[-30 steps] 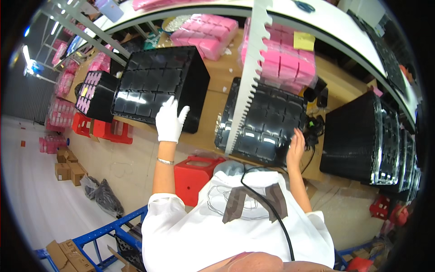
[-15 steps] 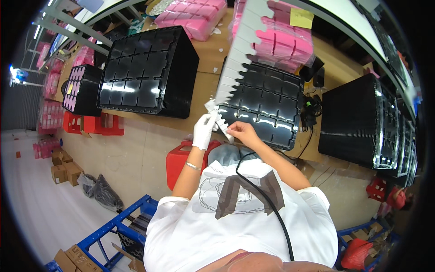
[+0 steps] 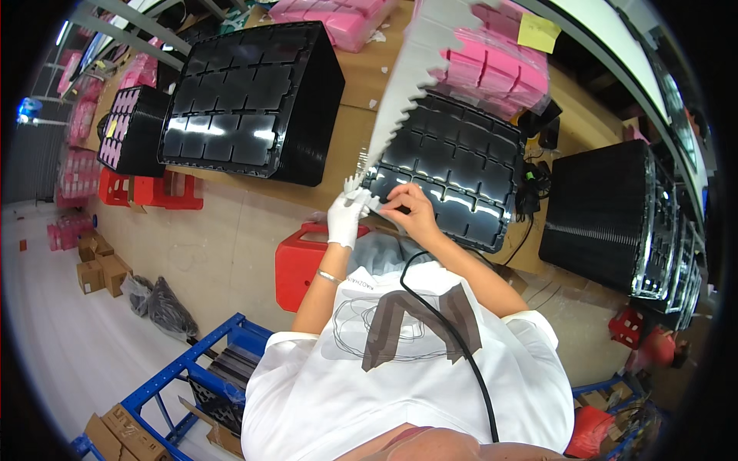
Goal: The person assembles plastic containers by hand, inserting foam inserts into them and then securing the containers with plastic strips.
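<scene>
A white glove (image 3: 347, 219) covers the left hand; a thin bracelet (image 3: 329, 276) sits just below it; white printed T-shirt (image 3: 400, 369); black cable (image 3: 453, 338) down its front.

The notched white strip (image 3: 415, 77) runs off the far edge, its top blurred. The right hand (image 3: 415, 215) hides the strip's near end; fingers there are too small to tell apart.

I see a wooden worktop (image 3: 231, 223) running across the upper view. Below it, towards seven o'clock, a pale floor (image 3: 69, 338) carries cardboard boxes (image 3: 96, 269) and dark bags (image 3: 157, 303). A blue metal rack (image 3: 184, 376) sits at six o'clock. At nine o'clock, red crates (image 3: 154, 192) stand under the worktop's edge. A bright light (image 3: 29, 107) glares at ten o'clock.
</scene>
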The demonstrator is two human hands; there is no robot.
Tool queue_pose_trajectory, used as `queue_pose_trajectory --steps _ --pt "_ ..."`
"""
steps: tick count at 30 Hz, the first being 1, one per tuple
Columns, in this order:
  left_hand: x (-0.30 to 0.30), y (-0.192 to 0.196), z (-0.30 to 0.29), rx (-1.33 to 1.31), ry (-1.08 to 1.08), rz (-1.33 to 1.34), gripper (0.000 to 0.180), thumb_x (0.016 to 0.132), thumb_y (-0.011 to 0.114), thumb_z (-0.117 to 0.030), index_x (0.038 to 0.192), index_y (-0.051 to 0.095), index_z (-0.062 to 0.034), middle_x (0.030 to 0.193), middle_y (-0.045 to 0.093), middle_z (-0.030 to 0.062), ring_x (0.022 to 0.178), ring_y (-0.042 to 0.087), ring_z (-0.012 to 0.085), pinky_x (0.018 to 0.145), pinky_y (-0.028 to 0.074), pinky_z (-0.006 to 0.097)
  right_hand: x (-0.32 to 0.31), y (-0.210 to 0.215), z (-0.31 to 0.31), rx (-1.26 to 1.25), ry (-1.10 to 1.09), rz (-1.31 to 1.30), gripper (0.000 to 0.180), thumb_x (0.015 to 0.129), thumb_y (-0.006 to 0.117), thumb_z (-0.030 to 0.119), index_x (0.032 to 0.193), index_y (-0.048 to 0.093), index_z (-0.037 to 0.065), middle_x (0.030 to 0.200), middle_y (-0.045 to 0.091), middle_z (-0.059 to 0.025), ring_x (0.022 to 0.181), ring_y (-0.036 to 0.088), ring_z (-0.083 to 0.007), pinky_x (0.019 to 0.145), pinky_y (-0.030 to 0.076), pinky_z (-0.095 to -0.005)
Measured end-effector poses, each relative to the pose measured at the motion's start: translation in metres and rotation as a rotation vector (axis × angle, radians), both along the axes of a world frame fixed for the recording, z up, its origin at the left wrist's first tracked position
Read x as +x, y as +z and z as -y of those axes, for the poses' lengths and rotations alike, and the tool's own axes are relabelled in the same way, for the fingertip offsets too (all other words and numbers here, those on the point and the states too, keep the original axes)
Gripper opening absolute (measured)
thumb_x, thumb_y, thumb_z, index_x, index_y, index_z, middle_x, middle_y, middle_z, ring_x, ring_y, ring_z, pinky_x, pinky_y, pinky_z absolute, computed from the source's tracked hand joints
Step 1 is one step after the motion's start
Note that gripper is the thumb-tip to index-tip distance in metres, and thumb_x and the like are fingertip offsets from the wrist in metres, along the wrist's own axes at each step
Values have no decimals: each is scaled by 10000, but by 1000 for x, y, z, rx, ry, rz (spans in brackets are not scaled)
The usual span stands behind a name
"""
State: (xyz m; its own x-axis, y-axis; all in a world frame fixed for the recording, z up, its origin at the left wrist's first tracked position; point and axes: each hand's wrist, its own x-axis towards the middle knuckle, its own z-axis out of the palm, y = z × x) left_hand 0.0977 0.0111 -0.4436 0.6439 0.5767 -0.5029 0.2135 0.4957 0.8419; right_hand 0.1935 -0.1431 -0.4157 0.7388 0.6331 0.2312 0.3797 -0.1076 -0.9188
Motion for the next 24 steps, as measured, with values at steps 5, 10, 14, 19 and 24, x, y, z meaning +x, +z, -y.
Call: queue_pose_trajectory --steps 5,10,14,19,24 --pt "-7 2 -14 77 -4 -100 220 888 748 -140 1007 653 19 786 660 27 621 561 53 556 440 197 39 -37 -22 -220 209 28 88 747 777 117 802 722 76 854 621 -79 889 602 -274 770 495 -371" --pt "-11 -18 -20 77 -54 -86 212 883 755 -140 982 659 20 770 658 27 612 557 49 550 429 193 43 -49 -33 -356 192 219 81 764 721 104 808 661 72 847 637 -92 871 621 -302 785 514 -415" --pt "-10 -21 -15 54 -92 -29 197 879 756 -133 962 663 19 758 655 24 602 548 47 548 424 196 41 -47 -39 -417 159 189 123 756 729 118 807 640 50 829 641 -104 863 630 -308 782 514 -419" --pt "-9 -19 -18 75 -125 -31 180 882 749 -126 952 662 15 765 662 24 603 550 48 550 426 199 38 -52 -41 -431 145 197 137 752 732 119 800 631 39 814 648 -117 849 637 -318 776 513 -423" --pt "-10 -20 -18 62 -152 -32 173 886 744 -123 947 662 16 770 665 22 608 554 48 553 429 200 38 -54 -39 -405 131 179 126 758 728 112 783 629 38 801 650 -125 833 637 -321 775 511 -427"
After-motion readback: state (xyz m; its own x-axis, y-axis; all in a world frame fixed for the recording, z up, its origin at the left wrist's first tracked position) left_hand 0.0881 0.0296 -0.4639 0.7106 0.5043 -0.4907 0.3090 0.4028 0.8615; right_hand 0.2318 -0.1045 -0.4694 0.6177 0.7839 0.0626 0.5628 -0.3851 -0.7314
